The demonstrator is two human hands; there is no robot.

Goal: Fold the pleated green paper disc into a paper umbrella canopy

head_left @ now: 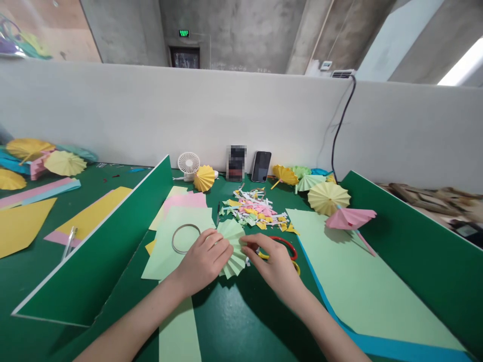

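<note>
A light green pleated paper fan [233, 247] lies on the green table between my hands. My left hand [204, 261] pinches the fan's left side, fingers closed on the folds. My right hand [273, 264] pinches the fan's right edge with fingertips together. Under my right hand lie scissors with red and yellow handles [287, 245]. A roll of clear tape [185, 238] rests on a light green sheet [177, 236] just left of my left hand.
A heap of paper scraps [256, 208] lies behind the fan. Finished paper umbrellas, yellow [328, 197] and pink [350, 218], sit at right on a large green sheet [362, 281]. A small white fan [188, 164], a phone [261, 166], green dividers [113, 241] either side.
</note>
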